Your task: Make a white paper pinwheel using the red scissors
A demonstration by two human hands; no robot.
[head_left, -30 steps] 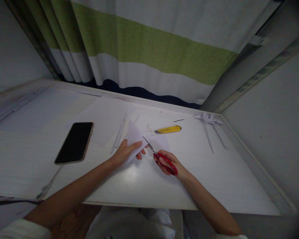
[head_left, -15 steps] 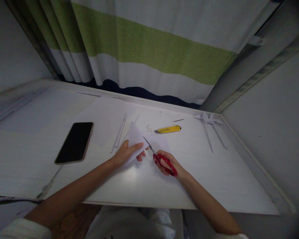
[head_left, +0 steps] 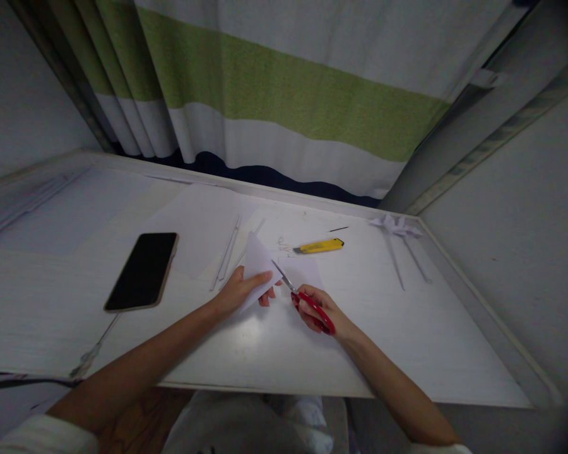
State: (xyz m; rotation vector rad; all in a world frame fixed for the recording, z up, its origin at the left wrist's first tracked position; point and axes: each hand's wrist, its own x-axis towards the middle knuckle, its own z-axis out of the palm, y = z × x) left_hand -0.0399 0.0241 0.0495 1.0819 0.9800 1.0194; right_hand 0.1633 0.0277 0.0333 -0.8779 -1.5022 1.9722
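Two hands work near the middle of a white table (head_left: 407, 353) in dim light, and much is hard to read. Where the scissor blades meet the paper is too small to make out, so whether they are parted or closed cannot be told. Fingers of the left hand (head_left: 239, 291) under the sheet are mostly hidden, and both elbows are cut off by the lower edge. Small pale scraps beside the knife are too blurred to name.

A folded sheet of white paper (head_left: 256, 261) rises to a point toward 12 o'clock, tilted up off the table, its lower part pinched in the left hand, thumb on top and fingers curled below. At 3 o'clock from the sheet, the right hand (head_left: 322, 309) is closed through the red handles of the scissors (head_left: 307, 301), whose thin metal blades point toward 10 o'clock and reach the paper's right edge.

At 1 o'clock from the hands lies a yellow utility knife (head_left: 319, 246). At 9 o'clock, well apart, a black phone (head_left: 142, 270) lies face up. Thin paper strips (head_left: 228, 252) lie at 11 o'clock, and folded paper pinwheels (head_left: 397, 228) at 2 o'clock near the table's far rim. A striped curtain (head_left: 284, 94) hangs behind.
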